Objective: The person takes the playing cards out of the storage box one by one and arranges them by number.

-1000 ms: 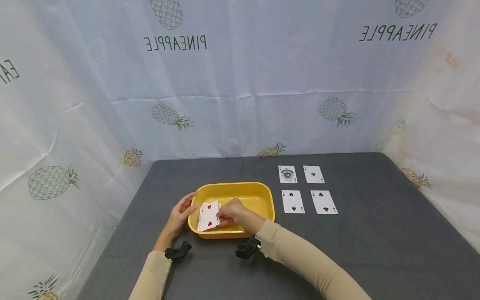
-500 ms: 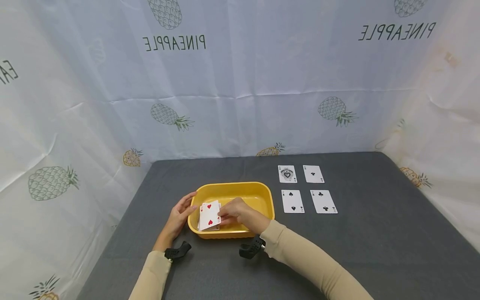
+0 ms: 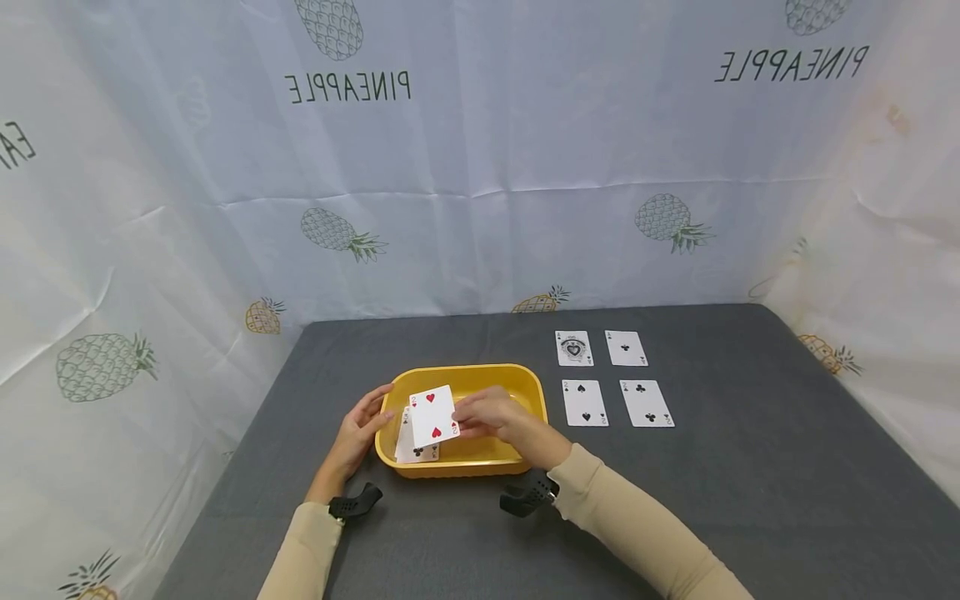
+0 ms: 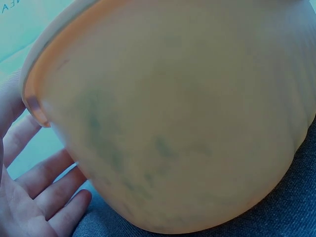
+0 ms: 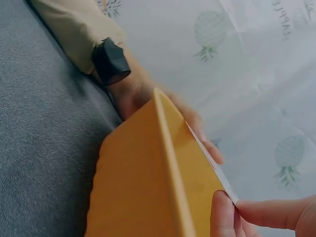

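Note:
My right hand (image 3: 495, 417) pinches the two of hearts (image 3: 432, 417) by its right edge, over the yellow plastic tray (image 3: 517, 382). In the right wrist view, the playing card (image 5: 222, 180) shows nearly edge-on between thumb and fingers. Beneath it, at the tray's left end, lie other cards (image 3: 406, 450), with a black club visible on the top one. My left hand (image 3: 360, 429) rests at the tray's left end, thumb over the rim. In the left wrist view, its nearly straight, spread fingers (image 4: 44, 173) touch the tray's outer wall.
Right of the tray, several cards lie face up in two rows: an ornate ace (image 3: 574, 348), an ace of clubs (image 3: 626, 348), a two of spades (image 3: 585, 403) and a two of clubs (image 3: 647, 404). Pineapple-print curtains (image 3: 465, 167) enclose the dark grey table (image 3: 750, 467).
The right hand has lifted the two of hearts off the cards in the tray and moved it to the right, uncovering a club card. The left hand has stayed in place.

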### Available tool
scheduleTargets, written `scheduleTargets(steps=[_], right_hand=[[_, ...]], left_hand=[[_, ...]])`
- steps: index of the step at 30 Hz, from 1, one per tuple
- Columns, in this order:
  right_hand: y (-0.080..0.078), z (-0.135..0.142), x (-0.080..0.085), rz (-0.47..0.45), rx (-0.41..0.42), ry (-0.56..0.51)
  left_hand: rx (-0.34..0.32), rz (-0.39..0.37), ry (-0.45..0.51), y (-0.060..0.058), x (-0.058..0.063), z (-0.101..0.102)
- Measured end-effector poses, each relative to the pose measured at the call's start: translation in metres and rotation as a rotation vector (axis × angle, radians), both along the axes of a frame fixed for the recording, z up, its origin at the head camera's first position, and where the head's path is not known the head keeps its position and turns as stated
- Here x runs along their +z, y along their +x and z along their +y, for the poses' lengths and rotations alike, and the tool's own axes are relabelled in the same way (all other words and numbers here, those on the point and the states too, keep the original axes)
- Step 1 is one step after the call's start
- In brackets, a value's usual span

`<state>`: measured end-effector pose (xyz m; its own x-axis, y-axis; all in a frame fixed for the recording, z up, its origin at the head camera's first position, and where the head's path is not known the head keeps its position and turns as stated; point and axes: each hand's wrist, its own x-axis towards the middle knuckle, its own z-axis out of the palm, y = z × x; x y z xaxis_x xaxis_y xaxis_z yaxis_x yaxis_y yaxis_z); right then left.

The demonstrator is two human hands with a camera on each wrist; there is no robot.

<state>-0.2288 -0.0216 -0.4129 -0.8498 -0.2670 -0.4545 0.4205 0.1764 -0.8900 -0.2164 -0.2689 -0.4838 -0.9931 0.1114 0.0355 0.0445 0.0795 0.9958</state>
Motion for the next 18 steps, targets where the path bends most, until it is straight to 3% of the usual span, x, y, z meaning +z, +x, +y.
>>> scheduleTargets(steps=[9,18], right_hand=[[0.0,0.034,0.011,0.052,0.007,0.004],[-0.003,0.07,0.019,0.112,-0.014,0.008]], left_hand=[[-0.037,0.05,0.065,0.0,-0.002,-0.001],[-0.02,0.021,0.029,0.0,-0.001,0.0]])
